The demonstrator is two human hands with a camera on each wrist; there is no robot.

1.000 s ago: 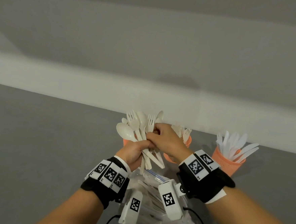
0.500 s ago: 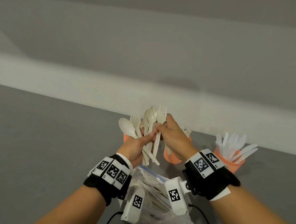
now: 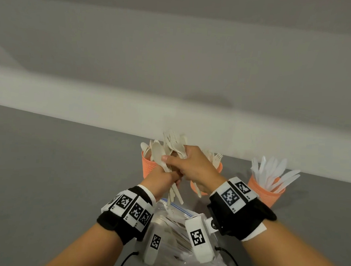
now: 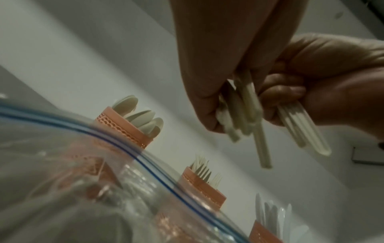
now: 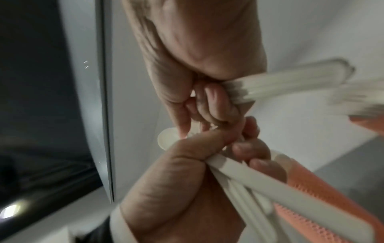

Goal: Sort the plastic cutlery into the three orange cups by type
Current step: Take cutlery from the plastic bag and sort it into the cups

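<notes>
Both hands meet over the cups, holding beige spoons and forks (image 3: pixel 170 151). My left hand (image 3: pixel 165 176) grips the handles from below, thumb up along a spoon (image 3: pixel 158 154). My right hand (image 3: pixel 182 161) curls round several pieces higher up; their heads are blurred. In the left wrist view the left hand (image 4: pixel 209 105) and right hand (image 4: pixel 295 92) each hold separate handles. Three orange cups stand behind: the left cup (image 3: pixel 147 168) has spoons, the middle cup (image 3: pixel 195 188) forks, the right cup (image 3: pixel 267 194) white knives.
A clear zip bag (image 3: pixel 176 232) with more cutlery lies on the grey table (image 3: pixel 53 176) under my wrists, right in front of the cups. A pale wall ledge (image 3: pixel 89 106) runs along the table's far edge.
The right hand pinched one fork raised above the bundle; now it has dropped and closed round several pieces against the left hand. The bundle sits lower, over the left and middle cups.
</notes>
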